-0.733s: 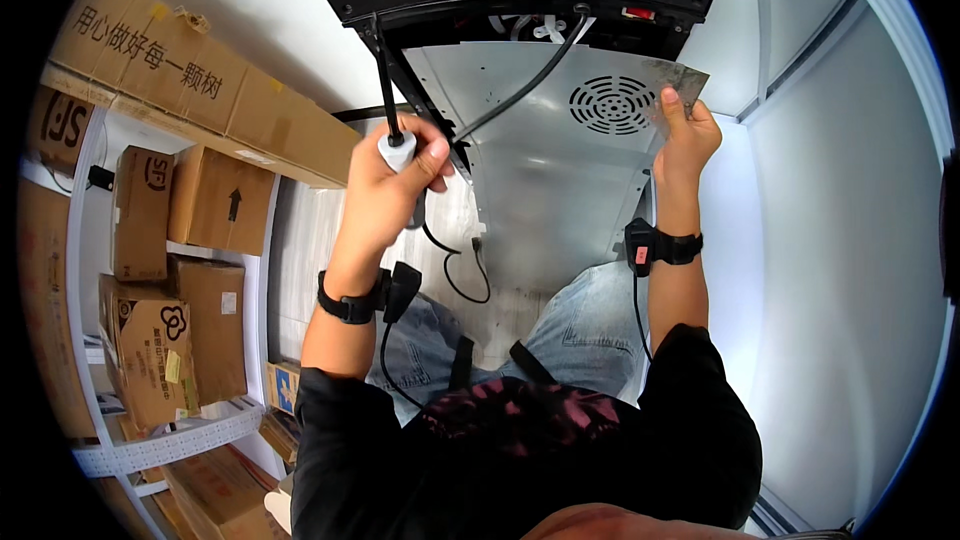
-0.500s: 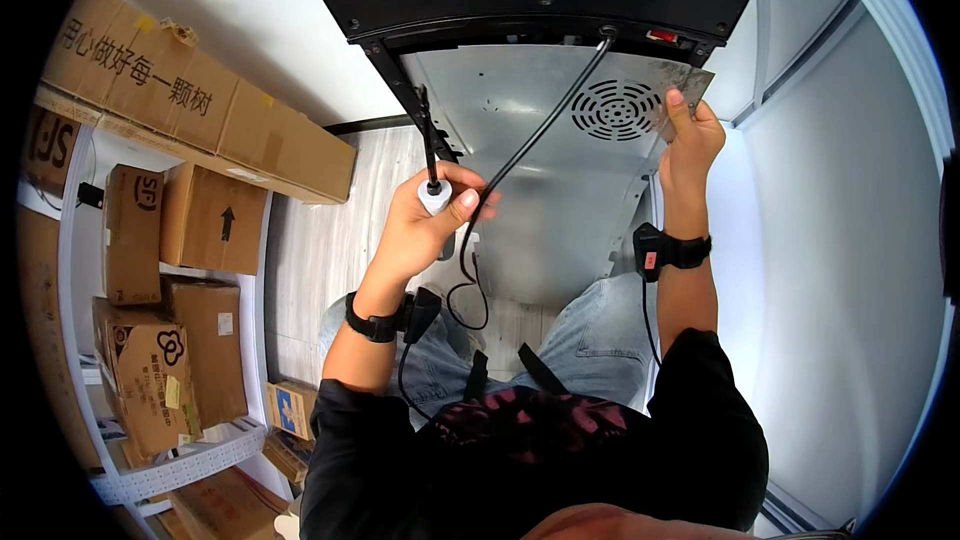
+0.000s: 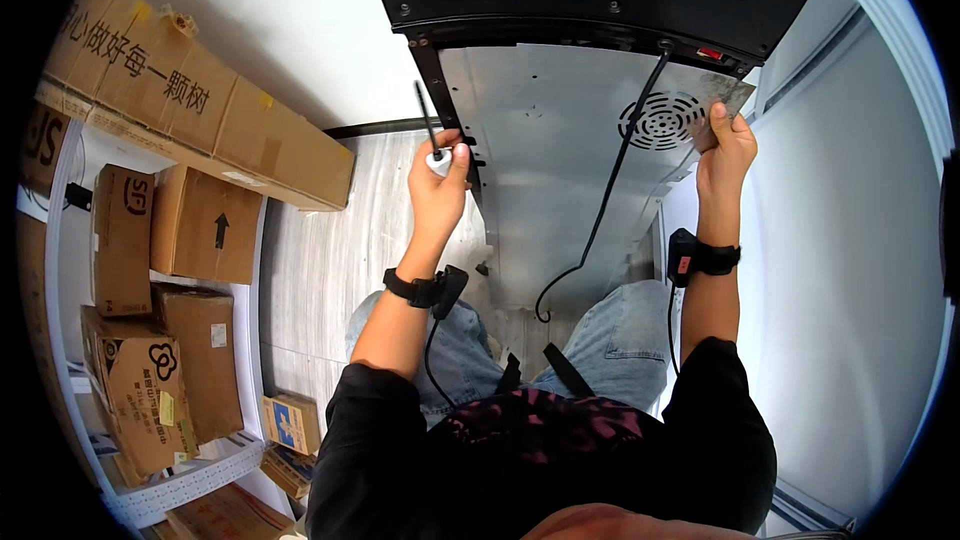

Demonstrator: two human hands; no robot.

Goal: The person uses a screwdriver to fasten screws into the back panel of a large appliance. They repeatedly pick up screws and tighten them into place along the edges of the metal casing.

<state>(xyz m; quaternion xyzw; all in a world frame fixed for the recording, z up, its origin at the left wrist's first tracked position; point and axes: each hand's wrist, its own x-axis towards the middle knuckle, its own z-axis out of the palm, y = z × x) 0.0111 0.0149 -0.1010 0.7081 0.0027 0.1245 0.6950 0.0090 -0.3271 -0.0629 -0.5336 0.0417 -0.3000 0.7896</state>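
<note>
My left hand [image 3: 436,195] is closed around the white handle of a screwdriver [image 3: 425,115], its dark shaft pointing up and away. This hand is beside the left edge of a silver metal panel [image 3: 550,180] under a black appliance [image 3: 600,0]. My right hand [image 3: 728,155] pinches the panel's upper right corner, thumb on top and the other fingers mostly hidden. Next to it is a round slotted vent [image 3: 660,122]. A black cable [image 3: 606,190] leaves the appliance near a red switch [image 3: 709,54] and hangs over the panel, touching neither hand.
Shelves [image 3: 190,485] with several cardboard boxes [image 3: 205,230] stand on the left, and a long carton [image 3: 200,100] lies on top. A white wall panel [image 3: 840,270] rises close on the right. Pale wood-look flooring [image 3: 315,270] runs between shelves and appliance.
My left hand has come away from the cable to the panel's left edge, keeping the screwdriver. The cable now hangs free. Appliance, panel and my right hand appear farther right in view.
</note>
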